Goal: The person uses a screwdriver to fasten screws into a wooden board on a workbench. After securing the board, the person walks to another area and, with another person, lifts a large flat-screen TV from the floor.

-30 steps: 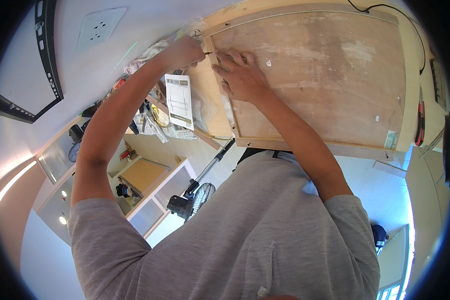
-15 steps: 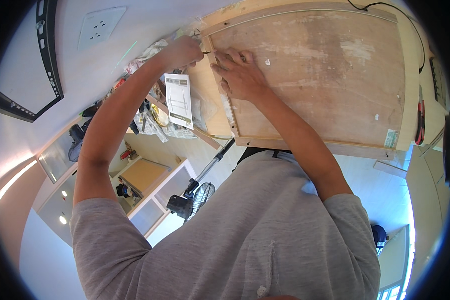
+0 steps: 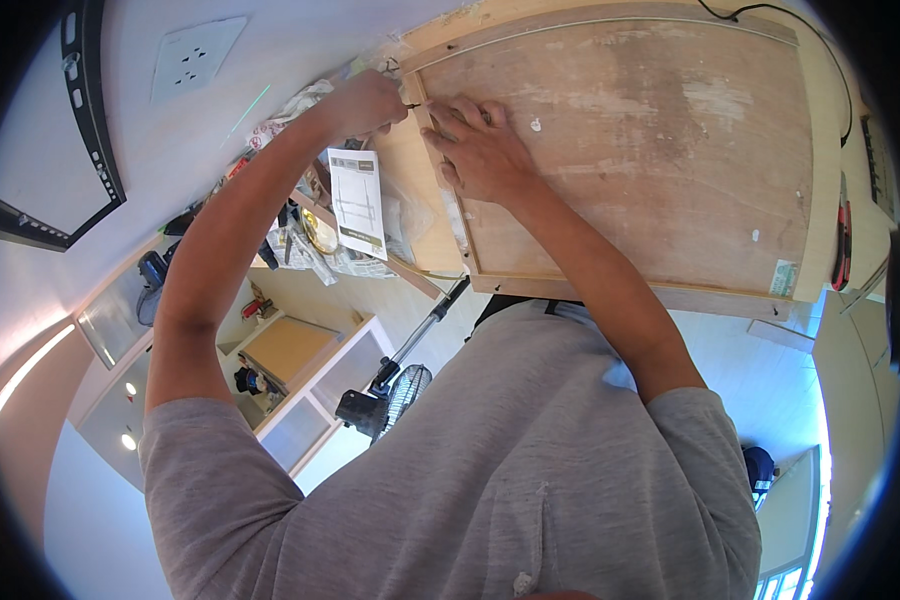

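Observation:
A framed wooden panel [image 3: 630, 170] lies flat, its brown face up, with pale scuffs and narrow wooden strips along its edges. My left hand [image 3: 365, 105] is closed at the panel's far left corner. From its fingers a thin dark shaft [image 3: 413, 106] reaches to the left edge strip [image 3: 450, 200]. Most of that piece is hidden by the hand, so I cannot tell its kind. My right hand [image 3: 485, 150] rests on the panel just right of this spot, fingers spread and slightly bent, holding nothing.
Beside the panel's left edge lies a printed sheet [image 3: 356, 205] over plastic and cluttered tools. A black fan [image 3: 385, 400] stands below left. A red-and-black tool [image 3: 842, 235] lies by the right edge; a black cable [image 3: 820, 45] curves behind it. A black metal bracket [image 3: 90, 130] hangs upper left.
Both hands keep their places and grip. The whole view has shifted very slightly.

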A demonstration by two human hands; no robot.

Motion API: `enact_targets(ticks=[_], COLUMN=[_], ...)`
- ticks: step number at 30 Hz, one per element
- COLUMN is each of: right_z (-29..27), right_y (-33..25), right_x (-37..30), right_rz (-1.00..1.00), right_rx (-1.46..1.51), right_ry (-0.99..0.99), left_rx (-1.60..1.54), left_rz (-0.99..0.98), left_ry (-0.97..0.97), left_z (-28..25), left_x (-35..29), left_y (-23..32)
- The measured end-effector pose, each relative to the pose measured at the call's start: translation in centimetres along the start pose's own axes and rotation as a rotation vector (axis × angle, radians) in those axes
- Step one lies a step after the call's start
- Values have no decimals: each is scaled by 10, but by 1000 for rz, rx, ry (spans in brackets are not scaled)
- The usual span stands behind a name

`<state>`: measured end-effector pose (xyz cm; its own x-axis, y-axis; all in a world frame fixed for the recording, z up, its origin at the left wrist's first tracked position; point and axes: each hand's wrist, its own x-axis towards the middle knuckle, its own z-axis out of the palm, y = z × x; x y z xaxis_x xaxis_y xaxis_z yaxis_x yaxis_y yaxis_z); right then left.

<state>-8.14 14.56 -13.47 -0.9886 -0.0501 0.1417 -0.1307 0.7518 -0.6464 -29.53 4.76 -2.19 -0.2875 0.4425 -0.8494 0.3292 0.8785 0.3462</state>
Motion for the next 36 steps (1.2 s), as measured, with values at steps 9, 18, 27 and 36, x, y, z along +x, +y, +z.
enact_targets(ticks=[9, 18, 27, 36], right_z=[-1, 0, -1, -1], right_y=[0, 1, 0, 1], right_x=[0, 0, 1, 1], right_rz=[-2, -2, -6, -8], right_rx=[4, 9, 2, 5], right_ry=[5, 10, -14, -6], left_rx=[122, 135, 123, 238], left_rz=[105, -193, -199, -49], left_ry=[-29, 106, 100, 56], left_z=[-2, 4, 5, 2], left_x=[7, 0, -3, 0], left_y=[-5, 15, 23, 12])
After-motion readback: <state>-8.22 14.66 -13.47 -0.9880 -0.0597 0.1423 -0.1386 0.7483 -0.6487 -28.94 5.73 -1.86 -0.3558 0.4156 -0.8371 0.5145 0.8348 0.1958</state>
